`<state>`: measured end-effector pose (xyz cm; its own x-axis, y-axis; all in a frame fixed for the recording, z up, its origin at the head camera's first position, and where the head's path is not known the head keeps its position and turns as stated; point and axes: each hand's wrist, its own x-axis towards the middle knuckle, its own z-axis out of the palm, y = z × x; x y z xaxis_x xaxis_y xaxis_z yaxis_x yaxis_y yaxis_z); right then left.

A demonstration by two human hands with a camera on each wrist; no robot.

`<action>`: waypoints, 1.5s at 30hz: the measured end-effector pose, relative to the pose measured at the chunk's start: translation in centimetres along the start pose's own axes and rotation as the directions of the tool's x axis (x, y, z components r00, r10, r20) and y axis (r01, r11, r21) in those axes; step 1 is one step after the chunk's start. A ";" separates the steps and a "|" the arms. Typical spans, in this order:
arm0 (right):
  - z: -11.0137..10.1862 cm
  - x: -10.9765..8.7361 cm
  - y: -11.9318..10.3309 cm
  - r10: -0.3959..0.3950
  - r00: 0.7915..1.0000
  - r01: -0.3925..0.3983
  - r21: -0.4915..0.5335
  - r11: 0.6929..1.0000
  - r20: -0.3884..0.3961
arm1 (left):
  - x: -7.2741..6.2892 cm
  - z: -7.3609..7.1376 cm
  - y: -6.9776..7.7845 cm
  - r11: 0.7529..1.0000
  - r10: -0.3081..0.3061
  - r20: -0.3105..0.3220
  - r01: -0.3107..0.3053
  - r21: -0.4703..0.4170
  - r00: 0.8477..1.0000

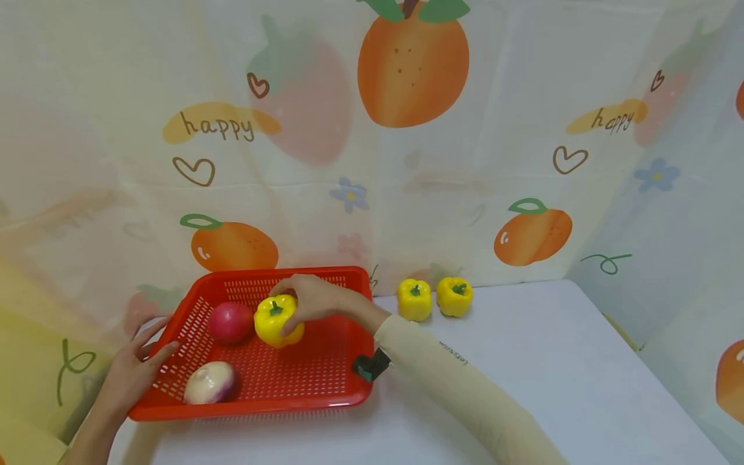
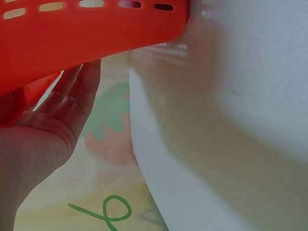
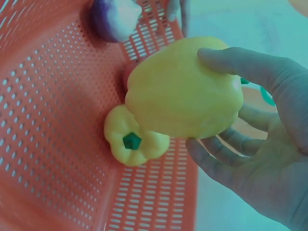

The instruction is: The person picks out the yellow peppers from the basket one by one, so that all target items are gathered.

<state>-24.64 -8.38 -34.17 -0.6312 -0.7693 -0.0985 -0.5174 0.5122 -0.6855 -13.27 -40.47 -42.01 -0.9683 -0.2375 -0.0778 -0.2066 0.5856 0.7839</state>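
My right hand holds a yellow bell pepper over the red plastic basket, thumb on one side and fingers on the other. Under it, in the right wrist view, a second yellow bell pepper lies in the basket; from the head view it is hidden. A pinkish-red round fruit and a white-and-purple vegetable like a turnip also lie inside. At the basket's left side, my left hand grips the rim, thumb on top, with the fingers outside beneath it.
Two more yellow bell peppers, one beside the other, stand on the white table right of the basket. Behind the table hangs a fruit-patterned curtain. A dark green-and-black piece sits by the basket's right rim.
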 end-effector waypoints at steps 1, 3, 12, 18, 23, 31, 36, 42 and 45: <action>-0.1 -0.1 0.0 -0.006 1.000 0.006 -0.001 1.000 -0.002 | 0.0 0.0 0.0 1.000 -0.002 0.003 0.002 0.001 1.000; -0.3 -0.3 0.0 -0.013 1.000 0.013 0.000 1.000 -0.007 | 0.1 0.0 0.0 1.000 -0.003 0.003 0.003 0.007 1.000; -1.1 -1.3 0.2 -0.005 1.000 0.004 -0.029 1.000 -0.015 | 0.1 -0.1 0.1 1.000 -0.004 0.001 0.004 0.011 1.000; -1.8 -1.9 0.6 -0.020 0.999 0.019 -0.029 0.999 -0.034 | 0.1 -0.1 0.0 1.000 -0.005 0.002 0.005 0.000 1.000; -2.4 -2.4 1.0 -0.039 0.998 0.038 -0.034 0.999 -0.051 | 0.1 -0.2 0.1 1.000 -0.006 0.001 0.006 0.014 1.000; -3.0 -3.4 1.6 -0.035 0.996 0.035 -0.011 0.999 -0.078 | 0.1 -0.2 0.1 1.000 -0.009 -0.001 0.009 0.021 1.000; -3.4 -4.0 2.0 -0.056 0.993 0.052 -0.036 0.998 -0.101 | 0.0 -0.1 0.0 1.000 -0.008 0.002 0.008 0.011 1.000; -4.1 -4.6 2.3 -0.031 0.993 0.028 -0.022 0.999 -0.112 | 0.0 -0.1 0.0 1.000 -0.004 0.004 0.004 0.007 1.000; -4.5 -4.8 2.4 -0.023 0.992 0.022 -0.012 1.000 -0.121 | 0.0 -0.1 0.0 1.000 -0.008 0.004 0.008 0.010 1.000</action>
<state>-25.46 -1.73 -32.15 -0.6841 -0.7294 0.0052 -0.5379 0.4997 -0.6789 -13.28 -40.51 -41.92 -0.9671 -0.2389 -0.0872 -0.2161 0.5909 0.7773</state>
